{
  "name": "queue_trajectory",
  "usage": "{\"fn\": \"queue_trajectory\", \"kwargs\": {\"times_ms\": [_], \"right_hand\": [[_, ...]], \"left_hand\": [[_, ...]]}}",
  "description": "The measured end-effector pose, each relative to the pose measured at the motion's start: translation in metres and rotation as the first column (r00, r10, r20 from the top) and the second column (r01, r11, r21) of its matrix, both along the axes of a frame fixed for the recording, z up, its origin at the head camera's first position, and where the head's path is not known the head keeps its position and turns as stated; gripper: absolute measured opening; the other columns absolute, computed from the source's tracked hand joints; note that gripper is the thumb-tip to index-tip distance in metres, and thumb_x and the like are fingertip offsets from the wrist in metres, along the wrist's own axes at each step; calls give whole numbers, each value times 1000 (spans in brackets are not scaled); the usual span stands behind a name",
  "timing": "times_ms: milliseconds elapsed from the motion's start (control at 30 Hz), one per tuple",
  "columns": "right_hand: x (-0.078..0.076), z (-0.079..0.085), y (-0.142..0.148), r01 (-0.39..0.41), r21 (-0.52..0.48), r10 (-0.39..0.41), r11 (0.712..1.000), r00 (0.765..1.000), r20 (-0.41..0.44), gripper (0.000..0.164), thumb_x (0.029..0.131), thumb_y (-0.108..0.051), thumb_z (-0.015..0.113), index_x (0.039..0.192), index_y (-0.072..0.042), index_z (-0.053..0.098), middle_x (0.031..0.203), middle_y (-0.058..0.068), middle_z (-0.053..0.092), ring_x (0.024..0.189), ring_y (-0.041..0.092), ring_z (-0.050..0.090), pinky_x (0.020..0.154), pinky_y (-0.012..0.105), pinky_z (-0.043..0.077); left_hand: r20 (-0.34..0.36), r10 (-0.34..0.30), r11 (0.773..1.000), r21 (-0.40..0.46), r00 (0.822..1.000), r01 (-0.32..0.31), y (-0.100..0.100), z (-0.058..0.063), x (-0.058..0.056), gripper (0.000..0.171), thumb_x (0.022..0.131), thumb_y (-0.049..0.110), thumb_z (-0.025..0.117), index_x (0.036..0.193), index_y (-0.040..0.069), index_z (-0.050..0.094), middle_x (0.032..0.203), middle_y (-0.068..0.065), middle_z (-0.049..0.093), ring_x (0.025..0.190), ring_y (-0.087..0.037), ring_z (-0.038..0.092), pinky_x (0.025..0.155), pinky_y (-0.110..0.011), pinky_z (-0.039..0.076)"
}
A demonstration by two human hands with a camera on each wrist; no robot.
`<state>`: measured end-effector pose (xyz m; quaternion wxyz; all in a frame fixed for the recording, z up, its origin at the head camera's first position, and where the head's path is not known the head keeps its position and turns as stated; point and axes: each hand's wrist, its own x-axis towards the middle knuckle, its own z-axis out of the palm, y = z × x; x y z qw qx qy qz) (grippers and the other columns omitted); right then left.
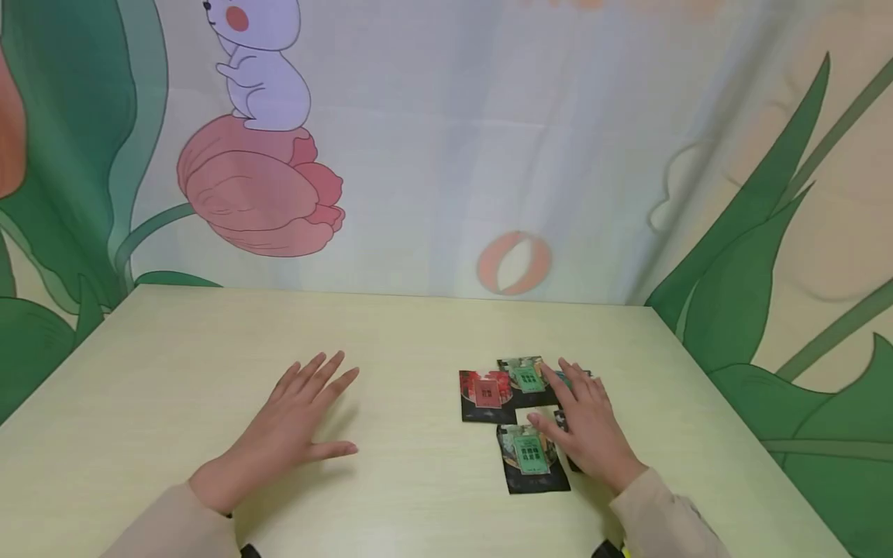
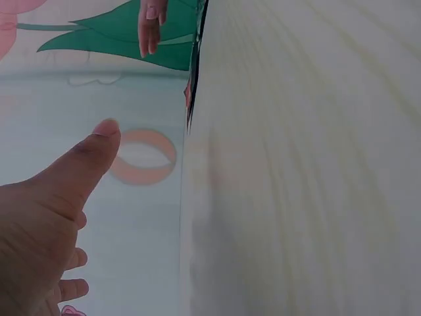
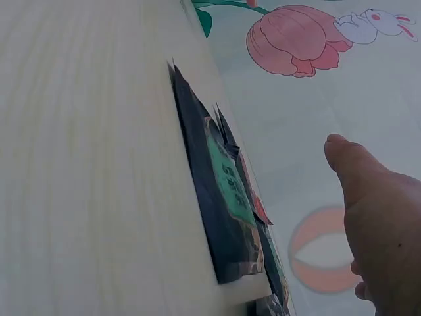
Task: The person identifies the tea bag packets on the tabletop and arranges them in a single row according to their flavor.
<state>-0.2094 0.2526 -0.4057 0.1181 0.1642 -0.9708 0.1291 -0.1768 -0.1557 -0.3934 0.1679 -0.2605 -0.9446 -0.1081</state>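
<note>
On the right half of the table lies a group of flat square packets. One packet has a red label; a packet with a green label lies behind it, and another green-labelled packet lies nearest the front. My right hand hovers over the group's right side with fingers spread, partly hiding further packets beneath. In the right wrist view the front packet rises in low profile from the table, the thumb well above it. My left hand is held over the table's left half, fingers spread, holding nothing.
The pale wooden table reaches back to a curtain printed with a rabbit and a pink flower. Large green leaves are printed on the right side, beyond the table's slanting edge.
</note>
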Motion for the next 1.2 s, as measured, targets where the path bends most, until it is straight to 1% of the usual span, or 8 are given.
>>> {"fn": "queue_trajectory", "kwargs": {"times_ms": [167, 300, 433, 733, 867, 967, 1100, 1200], "right_hand": [[11, 5, -6, -18, -23, 18, 1000, 1000, 17, 75, 92, -50, 57, 153, -20, 25, 157, 16, 25, 142, 42, 25, 112, 66, 24], [21, 5, -11, -49, -57, 51, 997, 998, 33, 74, 91, -44, 62, 152, -16, 30, 157, 15, 27, 140, 42, 31, 104, 66, 36], [31, 3, -16, -77, -60, 79, 995, 996, 39, 71, 88, -39, 67, 147, -12, 39, 153, 14, 35, 137, 39, 39, 103, 60, 42], [49, -3, -21, -110, -4, 110, 994, 994, 29, 56, 85, -43, 69, 131, -14, 59, 134, 3, 56, 123, 25, 53, 98, 45, 50], [51, -6, -19, -139, 45, 138, 989, 990, 30, 53, 85, -47, 67, 127, -15, 62, 128, 0, 59, 118, 21, 56, 97, 41, 51], [52, -8, -18, -156, 81, 153, 984, 987, 46, 52, 86, -51, 64, 124, -16, 64, 124, -1, 60, 116, 20, 56, 97, 40, 51], [52, -10, -17, -176, 96, 169, 980, 982, 80, 52, 88, -55, 59, 121, -16, 66, 123, -1, 61, 116, 19, 56, 96, 40, 51], [52, -10, -17, -181, 98, 172, 979, 981, 94, 54, 88, -58, 57, 120, -17, 67, 123, -2, 61, 116, 19, 56, 97, 40, 51]], "left_hand": [[-51, -46, 999, 2, 998, 46, 10, 2, -5, 88, 73, 55, 74, 144, 12, 43, 152, -15, 37, 140, -38, 34, 115, -54, 26], [-58, -88, 996, -7, 994, 88, 22, 3, -8, 83, 75, 53, 74, 141, 12, 46, 150, -16, 41, 137, -37, 40, 114, -53, 30], [-42, -118, 993, -3, 992, 118, 36, 4, -13, 79, 76, 52, 74, 139, 12, 48, 146, -16, 46, 134, -36, 44, 113, -52, 33], [-14, -178, 982, 63, 984, 178, 67, 3, -27, 70, 76, 46, 77, 133, 12, 54, 132, -13, 57, 123, -33, 52, 106, -49, 40], [27, -179, 982, 72, 984, 176, 82, 2, -36, 67, 77, 44, 77, 132, 12, 55, 130, -11, 58, 121, -31, 53, 105, -49, 41], [91, -176, 982, 84, 980, 168, 94, 2, -42, 64, 78, 42, 77, 131, 12, 56, 129, -11, 58, 123, -31, 52, 106, -49, 40], [154, -178, 982, 82, 972, 167, 110, 2, -51, 63, 79, 41, 76, 131, 11, 57, 128, -11, 58, 122, -30, 52, 106, -48, 41], [176, -190, 981, 82, 966, 178, 121, -1, -57, 61, 79, 40, 76, 129, 10, 58, 125, -10, 60, 119, -29, 53, 104, -46, 43]]}}
